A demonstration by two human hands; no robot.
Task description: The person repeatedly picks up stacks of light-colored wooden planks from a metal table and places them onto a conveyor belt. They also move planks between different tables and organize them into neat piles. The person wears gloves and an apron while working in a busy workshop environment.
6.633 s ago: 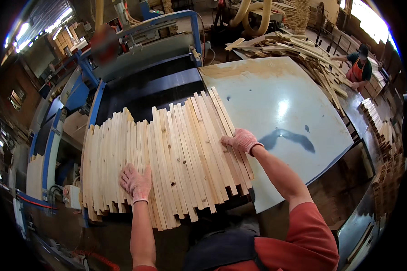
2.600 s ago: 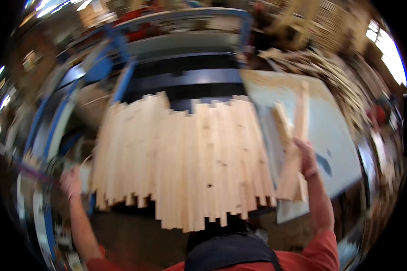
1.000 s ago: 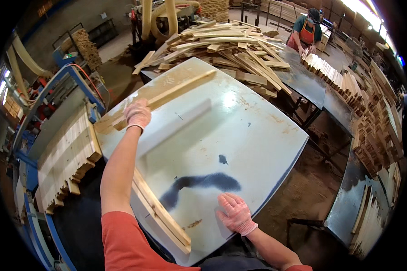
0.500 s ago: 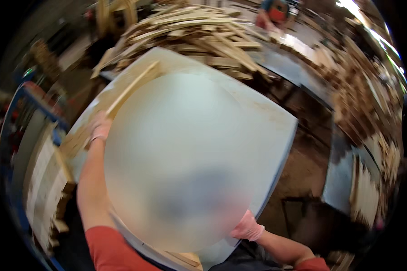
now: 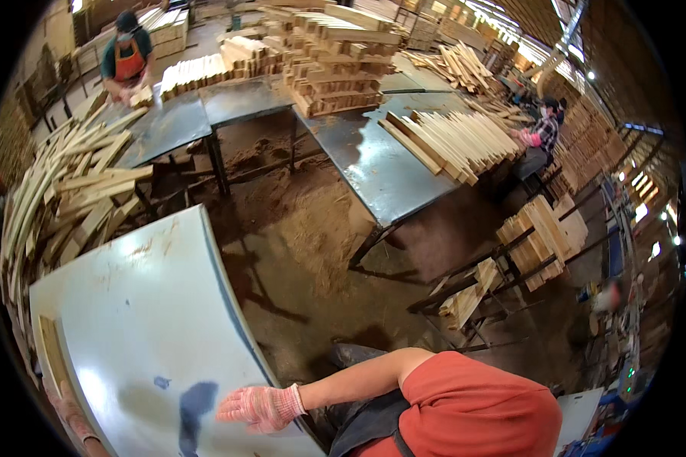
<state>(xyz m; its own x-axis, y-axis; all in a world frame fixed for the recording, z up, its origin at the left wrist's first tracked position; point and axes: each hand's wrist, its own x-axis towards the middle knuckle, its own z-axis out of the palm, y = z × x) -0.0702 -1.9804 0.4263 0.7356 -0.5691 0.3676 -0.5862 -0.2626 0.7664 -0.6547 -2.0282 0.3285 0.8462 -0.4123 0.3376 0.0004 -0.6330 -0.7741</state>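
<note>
The near surface [image 5: 114,305] is a milky blue-white, with a dark slate-blue patch [image 5: 193,415] inward from its right edge and a smaller spot [image 5: 161,382] of similar colour; a deeper blue band [image 5: 236,311] lines that edge, and brownish smudges [image 5: 141,247] fleck the far edge. The right hand [image 5: 261,408] wears a mottled pink-and-white glove, the left hand [image 5: 70,413] a duller pink one. Along the left edge, the board [image 5: 52,350] is honey-tan. The sleeve [image 5: 476,404] is coral red, the dark apron [image 5: 370,430] near navy. Past the far edge, heaped strips [image 5: 91,202] range from cream to yellowish tan; the far surface [image 5: 381,183] is glossy grey-blue, its row of strips [image 5: 465,143] pale cream. One co-worker's orange-red apron [image 5: 129,65] covers dark green; another's shirt [image 5: 546,131] is checked
</note>
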